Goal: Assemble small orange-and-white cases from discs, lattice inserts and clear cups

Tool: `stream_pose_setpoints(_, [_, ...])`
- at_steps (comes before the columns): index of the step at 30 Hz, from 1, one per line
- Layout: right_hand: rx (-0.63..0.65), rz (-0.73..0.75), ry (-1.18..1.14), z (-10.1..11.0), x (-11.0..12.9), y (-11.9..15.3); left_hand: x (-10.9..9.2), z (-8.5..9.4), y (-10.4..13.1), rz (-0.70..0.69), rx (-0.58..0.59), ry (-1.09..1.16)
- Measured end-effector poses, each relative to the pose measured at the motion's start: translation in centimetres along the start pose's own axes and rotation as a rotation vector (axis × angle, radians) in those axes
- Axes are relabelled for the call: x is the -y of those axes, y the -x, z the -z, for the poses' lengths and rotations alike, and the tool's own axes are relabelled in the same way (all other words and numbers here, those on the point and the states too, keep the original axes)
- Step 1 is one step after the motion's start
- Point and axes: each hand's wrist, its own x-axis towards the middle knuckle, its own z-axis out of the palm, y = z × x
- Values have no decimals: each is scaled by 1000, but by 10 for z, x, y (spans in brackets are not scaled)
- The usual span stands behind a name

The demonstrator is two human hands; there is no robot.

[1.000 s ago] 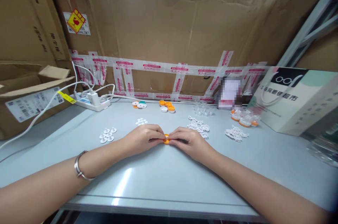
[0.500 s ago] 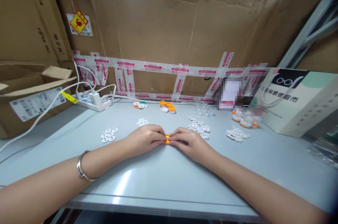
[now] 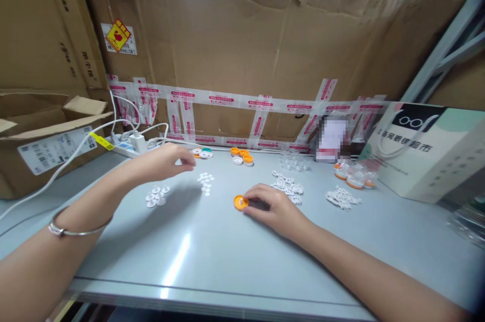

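An orange round part (image 3: 239, 202) with a small white piece in its middle is pinched at its right edge by my right hand (image 3: 275, 207). My left hand (image 3: 168, 161) is raised over the left of the table, thumb and fingers apart, near white and teal discs (image 3: 204, 153). Below it stand several white stemmed discs (image 3: 156, 196). Small white pieces (image 3: 205, 180) lie to its right. Behind the orange part are orange and white rings (image 3: 242, 155). White gear-like parts (image 3: 290, 188) lie beyond my right hand.
A power strip (image 3: 131, 147) with white cables sits back left, beside an open carton (image 3: 49, 140). Clear cups (image 3: 293, 159), white parts (image 3: 343, 197), orange-based clear domes (image 3: 356, 175) and a paper bag (image 3: 420, 145) are at right. A big cardboard box (image 3: 242, 39) closes the back.
My left hand has let go of the orange part and moved left and back, opening. My right hand still holds the part, which now shows its round open face.
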Motion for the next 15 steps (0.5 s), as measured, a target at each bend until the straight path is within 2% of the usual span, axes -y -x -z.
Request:
stream_pose_setpoints(3, [-22, -40, 33, -2, 0, -1, 23, 2, 2, 111, 162, -25])
stream_pose_setpoints(5, [-28, -61, 48, -4, -1, -3, 25, -3, 2, 115, 205, 18])
stream_pose_setpoints(10, [-33, -78, 73, -7, -3, -11, 13, -18, -2, 86, 216, 67])
stream_pose_setpoints(15, [-16, -95, 96, -6, -7, -21, 11, -32, -10, 143, 196, 111])
